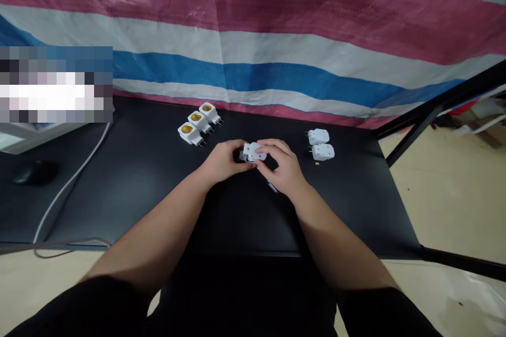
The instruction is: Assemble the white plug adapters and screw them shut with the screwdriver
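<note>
A white plug housing (258,151) with small dark holes in its face is held between my hands over the middle of the table. My left hand (223,162) closes on its left end, thumb below and fingers above. From the other side my right hand (282,166) grips it, with a fingertip resting on the top face. Below the right palm lies a thin, shiny rod-like tool (272,186), partly hidden by that hand. The plug's prongs cannot be made out behind the left fingers.
Several white plugs lie about: three with round gold-coloured centres (196,117) at back left, two with holes in their faces (323,152) at right. A tiny brass piece (317,163) lies near the latter. A black mouse (35,172) and grey cable (75,174) occupy the left.
</note>
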Motion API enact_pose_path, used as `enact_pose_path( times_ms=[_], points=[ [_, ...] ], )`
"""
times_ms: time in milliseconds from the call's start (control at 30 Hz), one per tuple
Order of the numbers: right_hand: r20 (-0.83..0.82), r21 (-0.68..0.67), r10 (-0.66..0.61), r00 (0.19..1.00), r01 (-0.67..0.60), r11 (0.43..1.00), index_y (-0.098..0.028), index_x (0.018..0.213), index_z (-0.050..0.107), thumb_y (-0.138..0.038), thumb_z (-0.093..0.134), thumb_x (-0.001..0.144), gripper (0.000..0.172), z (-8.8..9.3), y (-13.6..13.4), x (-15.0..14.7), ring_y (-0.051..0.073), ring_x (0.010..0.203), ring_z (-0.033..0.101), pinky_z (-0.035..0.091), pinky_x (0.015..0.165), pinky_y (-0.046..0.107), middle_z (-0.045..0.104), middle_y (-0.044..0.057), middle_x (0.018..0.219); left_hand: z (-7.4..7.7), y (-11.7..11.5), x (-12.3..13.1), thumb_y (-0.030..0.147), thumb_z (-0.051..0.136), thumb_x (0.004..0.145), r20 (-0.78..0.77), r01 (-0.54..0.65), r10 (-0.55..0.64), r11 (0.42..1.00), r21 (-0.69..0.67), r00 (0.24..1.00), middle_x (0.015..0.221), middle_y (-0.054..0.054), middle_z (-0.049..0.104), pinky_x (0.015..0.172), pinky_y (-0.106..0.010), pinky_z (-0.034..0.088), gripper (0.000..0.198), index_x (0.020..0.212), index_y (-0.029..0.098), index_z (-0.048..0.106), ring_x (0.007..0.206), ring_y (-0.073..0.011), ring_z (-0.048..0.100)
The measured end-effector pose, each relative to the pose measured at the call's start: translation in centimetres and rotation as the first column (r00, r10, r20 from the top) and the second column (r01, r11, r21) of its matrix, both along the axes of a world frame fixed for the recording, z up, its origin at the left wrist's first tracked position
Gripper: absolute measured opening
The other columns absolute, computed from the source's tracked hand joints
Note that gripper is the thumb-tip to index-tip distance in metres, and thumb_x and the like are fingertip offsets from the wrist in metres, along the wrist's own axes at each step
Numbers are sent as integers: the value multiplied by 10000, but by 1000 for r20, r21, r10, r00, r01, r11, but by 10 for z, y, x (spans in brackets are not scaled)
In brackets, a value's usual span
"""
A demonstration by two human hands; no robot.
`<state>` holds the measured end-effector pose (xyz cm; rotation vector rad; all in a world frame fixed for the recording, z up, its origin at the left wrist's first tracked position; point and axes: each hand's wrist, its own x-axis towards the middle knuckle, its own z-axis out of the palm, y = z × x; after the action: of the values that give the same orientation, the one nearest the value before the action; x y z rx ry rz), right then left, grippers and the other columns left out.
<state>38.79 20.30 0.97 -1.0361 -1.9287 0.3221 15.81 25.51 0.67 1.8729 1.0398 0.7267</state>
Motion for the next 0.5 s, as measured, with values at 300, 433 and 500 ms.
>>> enact_pose_path(
  times_ms=[300,433,500],
  points=[
    [59,-41,32,998,-29,999,-296,1181,748,-173,719,1026,200,-8,2,-3,298,1234,764,658,1079,579,781,79,1346,-1,1,1,334,919,787,-3,-13,13,1000,-3,1000,985,-30,821,796,-330,542,379,1123,202,802,853,-203,730],
    [51,-57,62,997,-59,997,-289,1164,753,-178,692,1042,176,-6,2,-5,288,1242,765,657,1089,562,779,86,1347,-3,1,2,296,921,767,-15,-22,23,999,27,1000,1010,-28,826,820,-337,545,379,1117,209,805,880,-212,740],
    [65,-105,58,996,-51,993,-289,1147,761,-168,697,1031,179,-5,2,-6,289,1261,761,650,1110,567,778,86,1362,-4,1,2,310,929,764,-11,-35,35,999,32,999,1030,-35,830,828,-348,551,410,1141,211,803,887,-219,743]
  ],
)
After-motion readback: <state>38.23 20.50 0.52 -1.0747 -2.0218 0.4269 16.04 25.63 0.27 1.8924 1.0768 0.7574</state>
